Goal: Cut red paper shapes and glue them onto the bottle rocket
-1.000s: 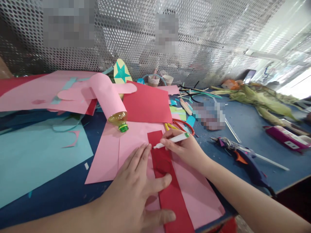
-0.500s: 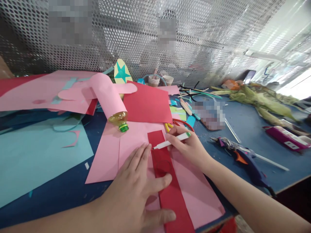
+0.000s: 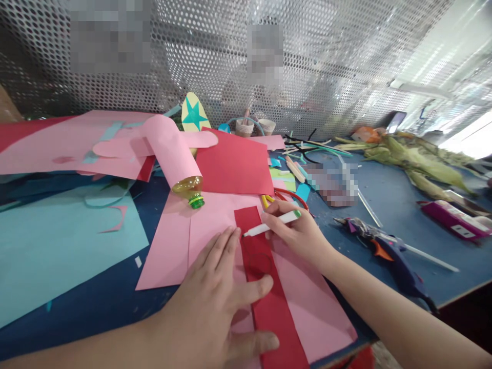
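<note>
My left hand (image 3: pixel 215 302) lies flat with fingers spread, pressing on a red paper strip (image 3: pixel 269 302) and the pink sheet (image 3: pixel 172 246) beneath it. My right hand (image 3: pixel 300 233) grips a white marker with a green end (image 3: pixel 272 224), its tip touching the left edge of the red strip near my left fingertips. A faint drawn curve shows on the strip below the tip. A bottle wrapped in pink paper (image 3: pixel 175 154) lies above the pink sheet, its green cap pointing toward me.
A glue gun (image 3: pixel 384 251) lies right of my right arm on the blue table (image 3: pixel 403 215). A red sheet (image 3: pixel 234 164), light blue paper (image 3: pixel 57 246), scissors with red handles (image 3: pixel 294 197), sticks, cups and a purple box (image 3: pixel 449 218) lie around. Perforated metal wall behind.
The marker tip has stayed at the red strip's left edge; my right hand shifted slightly and the marker tilted a little. My left hand has not moved.
</note>
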Demonstrator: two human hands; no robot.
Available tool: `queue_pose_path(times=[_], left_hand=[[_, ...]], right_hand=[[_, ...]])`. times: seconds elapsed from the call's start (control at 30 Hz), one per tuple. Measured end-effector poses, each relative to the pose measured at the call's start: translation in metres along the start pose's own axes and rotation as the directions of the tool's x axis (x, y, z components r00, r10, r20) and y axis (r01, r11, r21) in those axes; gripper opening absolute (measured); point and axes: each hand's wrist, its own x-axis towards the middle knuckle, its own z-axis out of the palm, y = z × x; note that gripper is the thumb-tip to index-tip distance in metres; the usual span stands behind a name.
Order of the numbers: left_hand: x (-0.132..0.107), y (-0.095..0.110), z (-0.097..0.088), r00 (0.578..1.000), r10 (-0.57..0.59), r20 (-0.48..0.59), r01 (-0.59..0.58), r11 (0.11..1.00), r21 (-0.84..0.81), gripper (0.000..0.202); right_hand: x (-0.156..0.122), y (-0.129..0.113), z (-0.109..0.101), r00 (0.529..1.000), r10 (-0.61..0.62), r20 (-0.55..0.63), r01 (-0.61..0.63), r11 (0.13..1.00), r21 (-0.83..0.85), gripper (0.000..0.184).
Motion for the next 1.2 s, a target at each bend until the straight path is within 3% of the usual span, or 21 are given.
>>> queue_pose_path(times=[0.37, 0.53, 0.83, 1.2], left_hand=[[0.0023, 0.0023, -0.0022, 1.0, -0.024, 0.014, 0.024, 1.0, 0.003, 0.066], [0.0021, -0.0009, -0.0001, 1.0, 0.025, 0.008, -0.025, 1.0, 0.008, 0.068], [0.003, 0.004, -0.0036, 1.0, -0.007, 0.022, 0.006, 1.0, 0.016, 0.066], [0.0024, 0.0053, -0.0033, 0.999, -0.035, 0.008, 0.035, 0.999, 0.015, 0.064]], right_hand=[[0.0011, 0.001, -0.0008, 0.998, -0.061, 0.0, 0.061, 0.998, -0.023, 0.016], [0.0014, 0.0022, -0.0016, 0.997, -0.073, -0.003, 0.073, 0.997, -0.032, 0.014], [0.0023, 0.001, -0.002, 0.994, -0.103, -0.035, 0.098, 0.987, -0.128, 0.012], [0.0013, 0.0022, -0.0018, 0.992, -0.1, -0.08, 0.09, 0.988, -0.123, 0.012]])
